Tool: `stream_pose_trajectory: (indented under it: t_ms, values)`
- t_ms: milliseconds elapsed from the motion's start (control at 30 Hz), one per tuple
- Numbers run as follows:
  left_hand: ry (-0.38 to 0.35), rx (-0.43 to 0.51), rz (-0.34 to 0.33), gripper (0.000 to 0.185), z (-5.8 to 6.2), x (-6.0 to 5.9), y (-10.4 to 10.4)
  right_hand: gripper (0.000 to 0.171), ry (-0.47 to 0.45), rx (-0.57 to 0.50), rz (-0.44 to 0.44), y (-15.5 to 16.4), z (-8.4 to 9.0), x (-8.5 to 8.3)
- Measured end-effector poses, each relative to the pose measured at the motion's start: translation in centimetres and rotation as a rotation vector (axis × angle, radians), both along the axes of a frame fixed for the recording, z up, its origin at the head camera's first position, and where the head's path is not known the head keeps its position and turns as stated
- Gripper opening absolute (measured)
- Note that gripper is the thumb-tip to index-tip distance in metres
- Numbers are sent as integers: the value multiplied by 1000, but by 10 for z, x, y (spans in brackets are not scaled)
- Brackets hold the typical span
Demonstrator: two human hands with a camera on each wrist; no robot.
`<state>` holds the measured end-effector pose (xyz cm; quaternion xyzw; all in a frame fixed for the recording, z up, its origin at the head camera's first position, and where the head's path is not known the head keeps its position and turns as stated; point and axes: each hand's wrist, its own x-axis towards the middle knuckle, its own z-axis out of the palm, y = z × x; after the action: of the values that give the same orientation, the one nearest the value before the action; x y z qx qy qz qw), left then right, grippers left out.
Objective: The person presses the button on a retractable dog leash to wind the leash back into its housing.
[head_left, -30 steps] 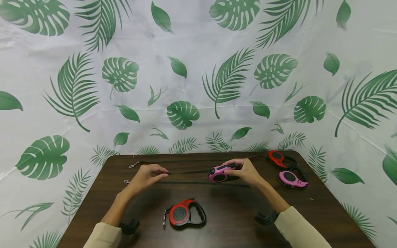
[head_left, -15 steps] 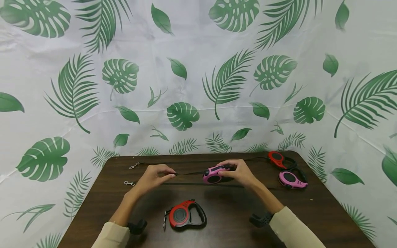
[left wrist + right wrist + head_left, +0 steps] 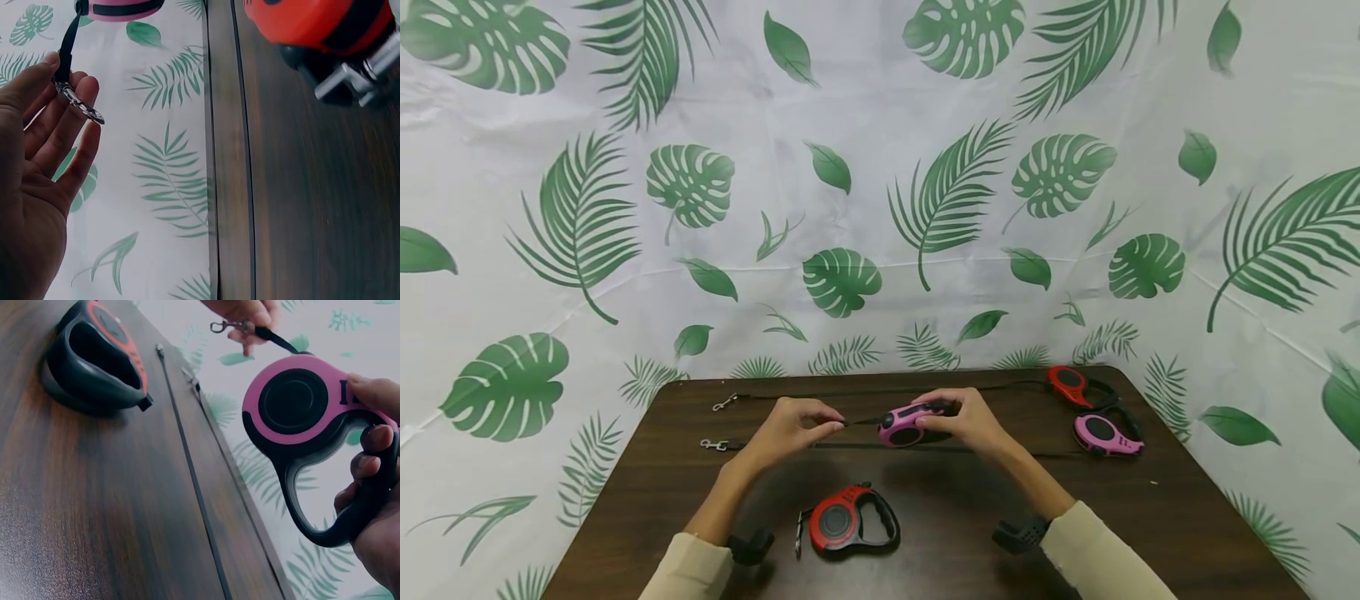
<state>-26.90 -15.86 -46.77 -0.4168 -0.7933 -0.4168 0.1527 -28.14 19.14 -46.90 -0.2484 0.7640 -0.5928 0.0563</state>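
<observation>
Shorter strap [image 3: 861, 419] between closer hands [image 3: 793, 427]

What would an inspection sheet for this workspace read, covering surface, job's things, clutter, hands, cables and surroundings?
Surface: dark wood-grain table.
Job's things: pink retractable leash held above the table, its black strap drawn out a short way, metal clip at the end.
Clutter: red leash near the front edge; another red leash and second pink leash at the far right.
Hands: right hand grips the pink leash's handle; left hand pinches the strap at the clip.
Cables: two extended black straps lying across the table.
Surroundings: white leaf-print backdrop.
</observation>
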Motion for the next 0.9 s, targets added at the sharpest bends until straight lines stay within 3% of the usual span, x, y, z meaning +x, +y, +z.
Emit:
stream_pose_trajectory:
  t_ms: [400, 900]
  values:
    - [-52, 34, -80, 7, 1, -1, 20, 31, -17, -3, 3, -6, 1, 3]
    - [-136, 48, -112, 8, -4, -2, 33, 28, 19, -11, 15, -9, -1, 7]
